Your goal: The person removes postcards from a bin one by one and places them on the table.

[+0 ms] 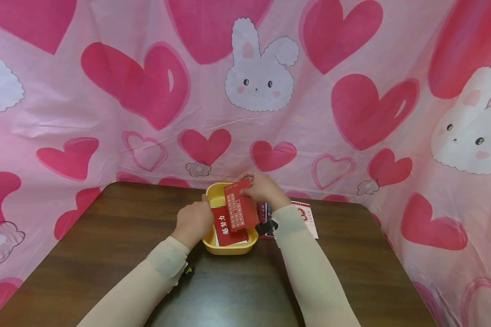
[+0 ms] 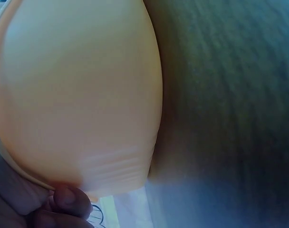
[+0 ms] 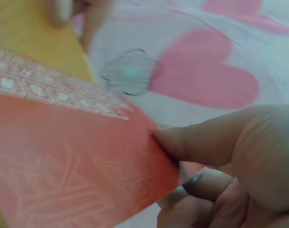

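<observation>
A yellow plastic basin [image 1: 229, 250] stands on the table. My left hand [image 1: 193, 222] grips its left rim; in the left wrist view the curled fingers [image 2: 72, 202] show at the basin's edge, and its outer wall [image 2: 87, 95] fills much of the picture. Between thumb and fingers, my right hand [image 1: 265, 188] pinches the upper corner of a red card [image 1: 242, 206] printed with rows of white boxed characters. That card is tilted over the basin. Beneath it in the basin lies another red card [image 1: 221, 222] with large white characters, partly hidden, with a white edge showing below.
Right of the basin, a dark purple printed item [image 1: 263, 209] lies partly under my right wrist. Beyond my sleeve is a white card [image 1: 308, 220] with red print. The brown wooden table [image 1: 118, 227] ends at a pink cloth backdrop [image 1: 212, 118] with hearts and rabbits.
</observation>
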{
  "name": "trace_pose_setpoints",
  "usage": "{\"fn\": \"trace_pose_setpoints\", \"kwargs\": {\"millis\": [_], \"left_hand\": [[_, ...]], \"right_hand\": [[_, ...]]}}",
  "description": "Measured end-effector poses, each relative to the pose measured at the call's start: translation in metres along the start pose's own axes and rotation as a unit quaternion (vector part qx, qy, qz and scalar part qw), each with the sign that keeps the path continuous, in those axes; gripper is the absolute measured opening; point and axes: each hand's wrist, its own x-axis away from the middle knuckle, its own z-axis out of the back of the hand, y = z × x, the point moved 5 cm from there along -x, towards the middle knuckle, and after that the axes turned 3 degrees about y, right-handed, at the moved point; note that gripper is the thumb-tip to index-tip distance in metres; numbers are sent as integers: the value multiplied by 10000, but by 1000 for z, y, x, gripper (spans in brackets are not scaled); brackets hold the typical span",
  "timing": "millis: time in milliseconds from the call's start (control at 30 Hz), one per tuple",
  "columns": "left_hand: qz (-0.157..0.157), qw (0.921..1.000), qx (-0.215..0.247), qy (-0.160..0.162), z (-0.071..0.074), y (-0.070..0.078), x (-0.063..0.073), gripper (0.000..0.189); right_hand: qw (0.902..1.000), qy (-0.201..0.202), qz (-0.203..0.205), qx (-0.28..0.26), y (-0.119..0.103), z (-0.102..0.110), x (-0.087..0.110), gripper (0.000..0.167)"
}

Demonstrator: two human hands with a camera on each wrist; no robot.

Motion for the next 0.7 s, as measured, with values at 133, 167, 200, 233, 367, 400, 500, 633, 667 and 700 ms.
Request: {"fn": "trace_pose_setpoints", "kwargs": {"millis": [133, 167, 200, 233, 367, 400, 500, 633, 667, 700], "left_hand": [[7, 10000, 3, -12, -1, 1, 0, 83], [5, 10000, -6, -7, 0, 1, -1, 83], [11, 10000, -14, -13, 0, 1, -1, 83], [20, 10000, -24, -18, 0, 1, -1, 83], [45, 9999, -77, -53, 0, 1, -1, 82], [52, 9999, -79, -64, 0, 1, 0, 82], [48, 9999, -90, -52, 0, 1, 0, 81], [52, 9999, -92, -9, -1, 2, -1, 80], [60, 9999, -90, -8, -1, 1, -1, 80], [60, 9999, -82, -6, -1, 1, 0, 79]], "right_hand": [[9977, 49, -75, -677, 18, 22, 7, 42], [9967, 32, -81, -813, 23, 27, 9, 43], [9961, 35, -74, -881, 28, 32, 10, 44], [9956, 59, -97, -927, 33, 37, 12, 45], [9940, 160, -214, -1058, 54, 53, 17, 46], [9936, 186, -249, -1088, 59, 56, 18, 47], [9931, 260, -355, -1084, 71, 65, 22, 47], [9899, 298, -432, -1316, 82, 74, 28, 47], [9878, 302, -467, -1456, 85, 76, 29, 47], [9853, 296, -478, -1614, 87, 78, 30, 48]]}}
